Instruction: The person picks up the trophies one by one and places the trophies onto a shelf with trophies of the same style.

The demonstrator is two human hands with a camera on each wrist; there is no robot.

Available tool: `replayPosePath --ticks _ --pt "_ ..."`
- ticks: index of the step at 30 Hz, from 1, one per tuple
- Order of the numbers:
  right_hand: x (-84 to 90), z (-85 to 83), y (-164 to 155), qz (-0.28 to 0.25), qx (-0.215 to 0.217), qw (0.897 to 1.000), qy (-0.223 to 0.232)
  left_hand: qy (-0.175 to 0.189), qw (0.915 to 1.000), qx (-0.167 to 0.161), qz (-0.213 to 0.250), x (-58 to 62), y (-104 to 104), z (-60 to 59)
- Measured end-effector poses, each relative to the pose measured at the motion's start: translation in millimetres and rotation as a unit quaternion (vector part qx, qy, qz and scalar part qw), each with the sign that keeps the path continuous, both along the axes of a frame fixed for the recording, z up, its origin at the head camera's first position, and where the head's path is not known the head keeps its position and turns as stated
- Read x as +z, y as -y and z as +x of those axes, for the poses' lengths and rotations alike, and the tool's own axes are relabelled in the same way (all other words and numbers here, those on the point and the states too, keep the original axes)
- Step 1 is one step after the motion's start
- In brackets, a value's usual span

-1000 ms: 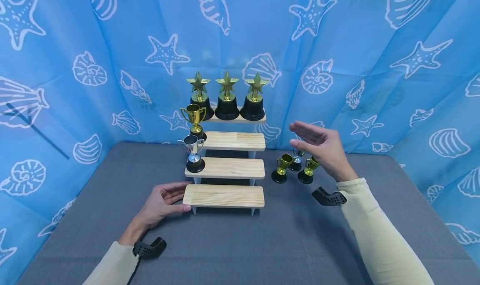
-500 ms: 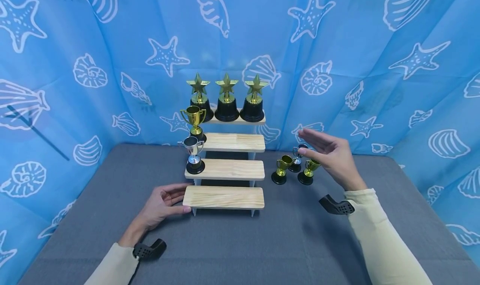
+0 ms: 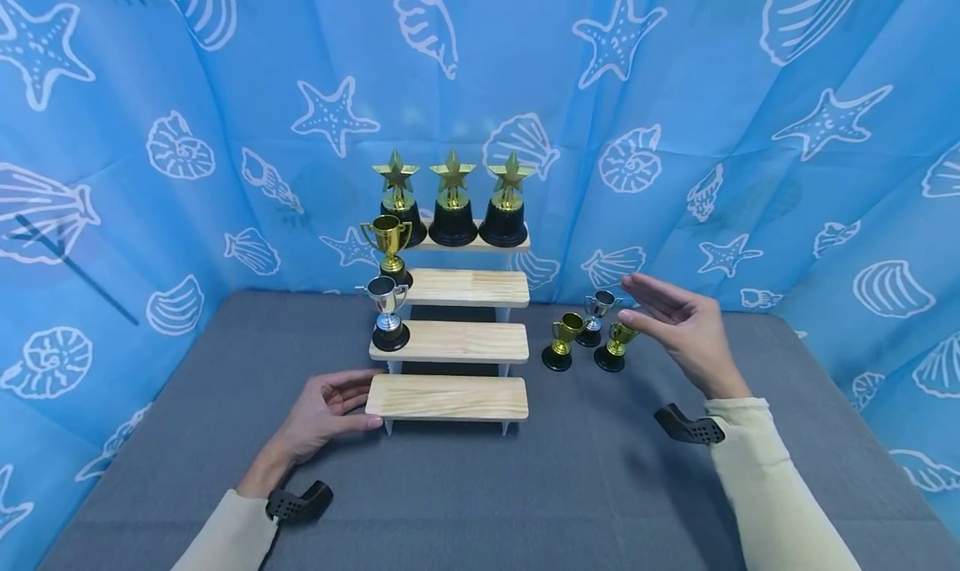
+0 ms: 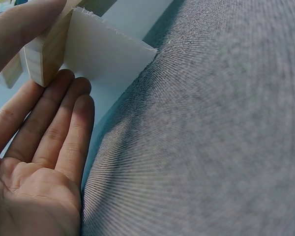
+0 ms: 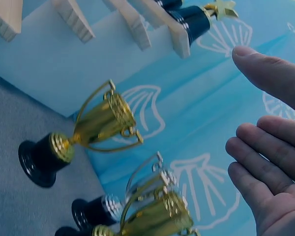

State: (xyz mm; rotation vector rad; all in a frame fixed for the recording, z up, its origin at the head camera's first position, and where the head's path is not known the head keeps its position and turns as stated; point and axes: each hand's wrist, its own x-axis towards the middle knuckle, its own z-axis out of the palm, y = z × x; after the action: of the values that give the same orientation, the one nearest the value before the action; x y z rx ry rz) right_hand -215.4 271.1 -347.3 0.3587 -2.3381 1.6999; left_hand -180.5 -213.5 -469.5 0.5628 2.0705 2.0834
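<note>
A stepped wooden display stand stands on the grey table. My left hand holds the left end of its lowest step, thumb at the front corner and fingers at the back; the left wrist view shows the fingertips against the board. To the stand's right are three upright cup trophies: a gold one, a silver one behind, and another gold one. Beside the right-hand gold cup my right hand hovers with nothing in it, thumb and fingers apart, overlapping the cup's rim in the head view.
Three gold star trophies line the top step. At the left ends of the middle steps stand a gold cup and, below it, a silver cup. A blue seashell curtain hangs behind the table.
My right hand has drawn away to the right and toward me, uncovering more of the silver and right-hand gold cups. The left hand keeps its place on the stand.
</note>
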Motion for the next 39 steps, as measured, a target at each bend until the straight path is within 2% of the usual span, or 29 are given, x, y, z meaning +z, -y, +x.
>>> replayPosePath --ticks 5,14,18,27,34,39 --pt "-6.0 0.2 -9 -0.029 -0.007 0.999 0.016 -0.003 1.0 -0.002 0.002 -0.2 -1 0.6" --pt "-23.1 -3.4 -23 0.0 -0.017 0.999 0.035 0.001 1.0 0.001 -0.002 1.7 -2 1.5" --pt "-31.6 -5.7 -29 -0.013 -0.016 0.999 0.048 0.004 1.0 0.002 -0.004 2.5 -2 1.6" --pt "-53.0 -9.4 -36 0.043 -0.035 0.994 0.092 0.008 0.9999 0.005 -0.013 3.2 -1 0.9" --pt "-68.3 -11.4 -38 0.062 -0.018 0.991 0.116 0.004 0.9999 0.001 -0.015 3.5 0 0.4" --pt "-73.0 -13.2 -37 0.102 -0.021 0.985 0.135 0.002 0.9999 -0.002 -0.016 3.9 0 0.4"
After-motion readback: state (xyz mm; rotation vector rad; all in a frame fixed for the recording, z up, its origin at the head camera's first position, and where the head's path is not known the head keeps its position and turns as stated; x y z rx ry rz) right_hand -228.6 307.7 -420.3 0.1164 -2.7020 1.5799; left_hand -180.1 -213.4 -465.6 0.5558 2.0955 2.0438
